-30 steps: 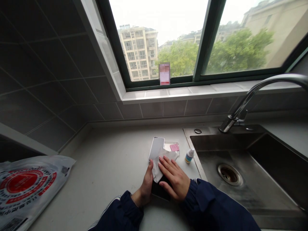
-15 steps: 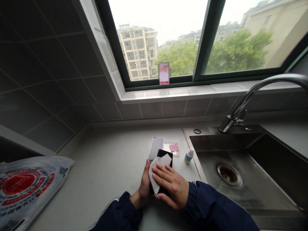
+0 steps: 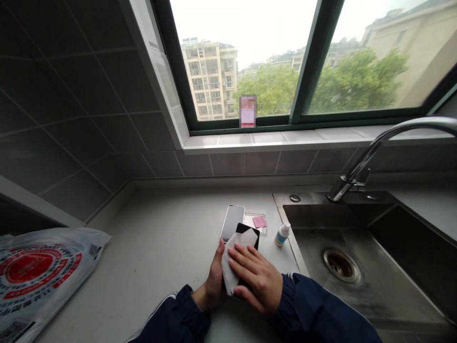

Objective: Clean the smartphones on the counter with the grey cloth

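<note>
A black smartphone (image 3: 254, 232) rests in my left hand (image 3: 213, 278), which grips it along its left side, thumb up. Over most of its upper face lies a folded white tissue (image 3: 229, 264). My right hand (image 3: 260, 281) presses the tissue onto the phone with fingers laid together and the thumb low. Just beyond, a second phone (image 3: 233, 220) with a grey face and silver rim lies on the counter. Beside it is a clear phone case (image 3: 264, 230) with a small pink slip (image 3: 259, 222) in it. A small white spray bottle (image 3: 282, 235) stands to the right.
A steel sink (image 3: 357, 238) with a curved chrome faucet (image 3: 367, 152) is on the right. At the left edge of the white counter (image 3: 157, 247) lies a printed plastic bag (image 3: 53, 276). A tiled sill (image 3: 267, 139) and window run along the back.
The view has shifted slightly. My right hand and the tissue stay on the black phone with hardly any visible movement. Nothing was picked up or let go.
</note>
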A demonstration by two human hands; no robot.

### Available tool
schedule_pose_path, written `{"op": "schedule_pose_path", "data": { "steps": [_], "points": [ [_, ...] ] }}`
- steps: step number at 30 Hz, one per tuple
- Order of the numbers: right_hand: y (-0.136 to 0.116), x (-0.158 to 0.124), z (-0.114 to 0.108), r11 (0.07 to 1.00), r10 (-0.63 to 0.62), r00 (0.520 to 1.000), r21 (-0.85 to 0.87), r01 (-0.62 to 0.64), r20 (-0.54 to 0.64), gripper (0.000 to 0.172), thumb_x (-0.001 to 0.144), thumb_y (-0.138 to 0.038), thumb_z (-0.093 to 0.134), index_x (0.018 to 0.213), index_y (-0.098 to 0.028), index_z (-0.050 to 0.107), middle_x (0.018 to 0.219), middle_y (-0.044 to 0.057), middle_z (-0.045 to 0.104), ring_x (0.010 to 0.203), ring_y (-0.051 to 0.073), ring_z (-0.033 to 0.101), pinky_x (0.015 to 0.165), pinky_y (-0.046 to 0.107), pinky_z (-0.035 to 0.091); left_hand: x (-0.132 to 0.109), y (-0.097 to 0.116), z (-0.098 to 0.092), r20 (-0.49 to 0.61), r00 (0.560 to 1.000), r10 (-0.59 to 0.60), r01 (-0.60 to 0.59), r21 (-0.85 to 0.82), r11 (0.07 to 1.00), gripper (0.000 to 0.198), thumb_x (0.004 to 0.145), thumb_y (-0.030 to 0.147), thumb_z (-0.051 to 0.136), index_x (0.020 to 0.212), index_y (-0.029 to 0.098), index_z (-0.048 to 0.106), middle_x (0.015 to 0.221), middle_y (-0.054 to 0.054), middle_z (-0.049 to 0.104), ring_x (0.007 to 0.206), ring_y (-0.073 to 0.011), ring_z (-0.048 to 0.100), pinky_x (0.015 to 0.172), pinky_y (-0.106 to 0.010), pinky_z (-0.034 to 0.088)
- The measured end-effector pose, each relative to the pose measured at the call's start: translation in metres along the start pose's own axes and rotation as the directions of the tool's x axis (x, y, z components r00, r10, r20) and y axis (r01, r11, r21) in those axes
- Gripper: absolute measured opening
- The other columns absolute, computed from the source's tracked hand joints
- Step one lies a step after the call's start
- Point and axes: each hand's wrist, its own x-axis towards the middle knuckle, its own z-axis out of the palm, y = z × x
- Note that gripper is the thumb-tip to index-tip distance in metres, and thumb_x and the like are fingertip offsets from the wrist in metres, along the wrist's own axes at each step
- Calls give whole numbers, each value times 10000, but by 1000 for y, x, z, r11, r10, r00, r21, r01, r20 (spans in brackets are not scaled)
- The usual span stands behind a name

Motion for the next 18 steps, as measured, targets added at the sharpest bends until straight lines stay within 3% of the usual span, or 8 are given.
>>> {"op": "schedule_pose_path", "data": {
  "steps": [6,14,18],
  "points": [
    [-3,0,2,999,-28,1000,20,28,6,508,982,-366,466,1425,-116,460,1505,135,414,1455,281,263,1164,504,296,0,0,1,-29,1000,-7,7,-15,1000,586,950,532,417,1100,26,675,1022,-169,747,1183,-279,619,1144,-408,327],
    [12,-1,-3,1000,-11,999,5,11,-35,445,983,-295,455,1389,-120,501,1482,131,450,1446,267,289,1159,492,316,4,-2,-4,67,998,-2,5,-43,999,610,967,522,368,1225,29,617,1127,-178,718,1215,-275,596,1121,-403,353],
    [9,0,-7,1000,2,1000,7,-2,-1,459,988,-308,435,1397,-109,491,1498,143,420,1452,283,269,1165,509,292,3,-2,-3,57,998,3,-1,-29,1000,594,969,523,363,1244,55,606,1097,-163,728,1186,-274,616,1105,-416,371]
  ]
}}
